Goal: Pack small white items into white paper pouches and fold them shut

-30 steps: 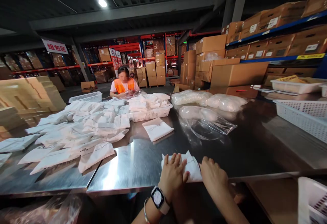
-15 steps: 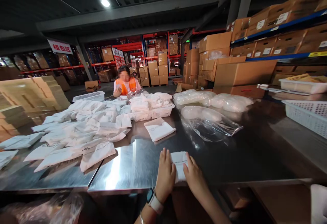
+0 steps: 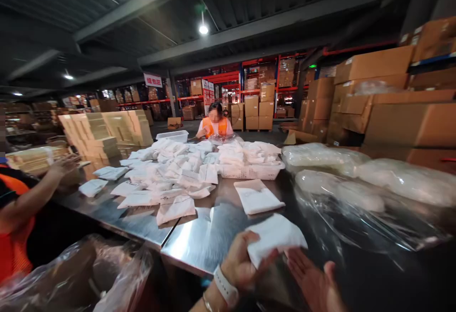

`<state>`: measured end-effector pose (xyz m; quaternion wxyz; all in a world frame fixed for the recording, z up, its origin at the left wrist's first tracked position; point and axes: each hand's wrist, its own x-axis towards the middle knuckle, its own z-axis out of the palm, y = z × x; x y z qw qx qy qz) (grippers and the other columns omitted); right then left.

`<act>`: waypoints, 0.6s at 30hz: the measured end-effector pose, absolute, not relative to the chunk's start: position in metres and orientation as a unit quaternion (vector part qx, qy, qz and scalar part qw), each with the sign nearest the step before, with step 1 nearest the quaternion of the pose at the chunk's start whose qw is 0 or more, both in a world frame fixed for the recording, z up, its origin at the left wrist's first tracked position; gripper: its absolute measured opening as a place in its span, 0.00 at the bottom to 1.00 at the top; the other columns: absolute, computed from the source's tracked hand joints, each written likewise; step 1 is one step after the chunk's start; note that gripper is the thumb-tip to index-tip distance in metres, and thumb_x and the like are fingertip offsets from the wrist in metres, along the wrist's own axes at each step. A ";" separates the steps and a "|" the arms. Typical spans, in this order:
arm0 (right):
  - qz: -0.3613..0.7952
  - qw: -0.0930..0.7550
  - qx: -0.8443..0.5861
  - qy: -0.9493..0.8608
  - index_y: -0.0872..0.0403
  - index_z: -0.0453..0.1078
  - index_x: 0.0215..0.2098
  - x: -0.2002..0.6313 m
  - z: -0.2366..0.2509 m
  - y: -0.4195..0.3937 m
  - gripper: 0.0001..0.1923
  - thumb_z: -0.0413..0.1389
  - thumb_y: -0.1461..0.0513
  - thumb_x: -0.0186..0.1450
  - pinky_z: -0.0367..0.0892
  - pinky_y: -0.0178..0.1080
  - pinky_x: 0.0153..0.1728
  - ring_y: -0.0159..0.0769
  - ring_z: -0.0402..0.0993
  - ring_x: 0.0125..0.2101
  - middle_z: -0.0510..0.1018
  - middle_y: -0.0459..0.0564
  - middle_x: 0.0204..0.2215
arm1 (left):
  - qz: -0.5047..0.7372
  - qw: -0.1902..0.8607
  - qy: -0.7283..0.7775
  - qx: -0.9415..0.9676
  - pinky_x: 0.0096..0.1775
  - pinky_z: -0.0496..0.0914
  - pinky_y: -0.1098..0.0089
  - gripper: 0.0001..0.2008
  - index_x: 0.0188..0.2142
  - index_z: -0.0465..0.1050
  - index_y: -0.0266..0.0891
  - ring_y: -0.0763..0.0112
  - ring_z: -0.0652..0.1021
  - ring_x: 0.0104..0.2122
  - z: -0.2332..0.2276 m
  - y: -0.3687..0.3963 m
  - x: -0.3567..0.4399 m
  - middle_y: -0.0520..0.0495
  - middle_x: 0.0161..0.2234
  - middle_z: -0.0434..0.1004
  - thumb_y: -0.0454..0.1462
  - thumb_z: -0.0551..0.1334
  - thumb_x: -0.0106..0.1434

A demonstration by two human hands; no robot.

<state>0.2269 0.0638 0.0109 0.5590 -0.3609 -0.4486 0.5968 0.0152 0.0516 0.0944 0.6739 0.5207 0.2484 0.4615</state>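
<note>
My left hand, with a white watch strap at its wrist, grips a flat white packet by its near left side, thumb on top. The packet is lifted over the front edge of the steel table. Just right of it my right hand is open, palm turned up, fingertips close under the packet's lower edge; whether they touch it I cannot tell. Beyond the hands another white packet lies flat on the table. Farther off, a white basket is heaped with similar packets.
Many white packets spread in a pile at left. Clear plastic bags with bulky contents lie at right. A co-worker in an orange vest sits opposite; another person's arm reaches in at left. A plastic-lined container stands below.
The packet, earlier flat on the table between both hands, is now raised in my left hand. My right hand has turned palm up and come off its top. The view has swung left.
</note>
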 end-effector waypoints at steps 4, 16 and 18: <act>0.682 0.567 -0.314 -0.339 0.48 0.75 0.43 0.224 0.012 0.076 0.41 0.52 0.29 0.47 0.54 0.51 0.62 0.47 0.63 0.59 0.75 0.56 0.52 | 0.642 0.388 0.446 0.488 0.55 0.68 0.62 0.24 0.58 0.60 0.36 0.67 0.70 0.57 0.144 0.114 -0.034 0.38 0.55 0.70 0.44 0.40 0.71; 0.448 0.609 -0.469 -0.456 0.54 0.71 0.46 0.266 0.007 0.095 0.32 0.62 0.43 0.50 0.64 0.48 0.58 0.50 0.67 0.56 0.75 0.58 0.51 | 0.390 0.225 0.541 0.710 0.55 0.64 0.58 0.09 0.32 0.77 0.34 0.58 0.75 0.48 0.085 0.211 0.027 0.39 0.40 0.79 0.27 0.58 0.56; 0.261 0.629 -0.546 -0.488 0.53 0.69 0.49 0.313 0.020 0.120 0.29 0.54 0.45 0.56 0.60 0.49 0.60 0.48 0.65 0.57 0.73 0.57 0.54 | 0.344 0.208 0.549 0.733 0.50 0.68 0.58 0.07 0.24 0.74 0.35 0.58 0.77 0.40 0.079 0.219 0.018 0.42 0.30 0.78 0.29 0.59 0.55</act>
